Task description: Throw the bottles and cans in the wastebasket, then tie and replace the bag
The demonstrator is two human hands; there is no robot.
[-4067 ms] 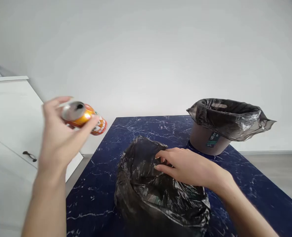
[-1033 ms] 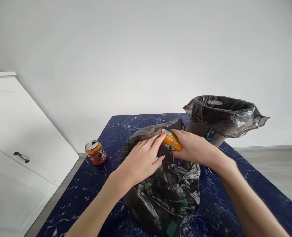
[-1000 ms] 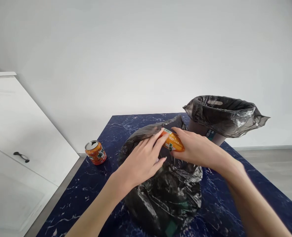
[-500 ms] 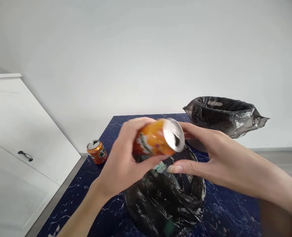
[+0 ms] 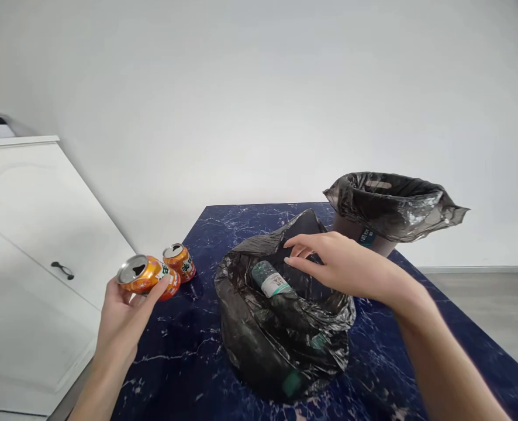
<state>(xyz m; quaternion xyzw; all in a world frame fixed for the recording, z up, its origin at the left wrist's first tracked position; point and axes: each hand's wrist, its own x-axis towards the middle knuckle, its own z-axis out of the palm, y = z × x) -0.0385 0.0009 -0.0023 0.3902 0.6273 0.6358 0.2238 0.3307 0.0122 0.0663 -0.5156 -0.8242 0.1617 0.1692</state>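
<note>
My left hand [image 5: 125, 316] grips an orange soda can [image 5: 147, 275], tilted, with its opened top facing up and left. Just behind it on the table, a second soda can [image 5: 179, 261] stands upright and opened. Over the mouth of a black plastic bag [image 5: 259, 356] hovers my right hand [image 5: 329, 260], its thumb and fingers apart and nothing between them. A clear green-tinted plastic bottle [image 5: 271, 279] with a white label lies in the bag's opening. Further green patches show dimly through the film.
At the back right stands a trash bin [image 5: 351, 229] lined with a black bag [image 5: 399, 204]. The dark blue marbled table [image 5: 175, 345] has its far edge near a white wall. On the left is a white cabinet [image 5: 31, 245] with a black handle [image 5: 61, 269].
My left hand has carried the can from above the bag to the left, near the other can. My right hand has parted from that can and stays over the bag, whose bottle shows more.
</note>
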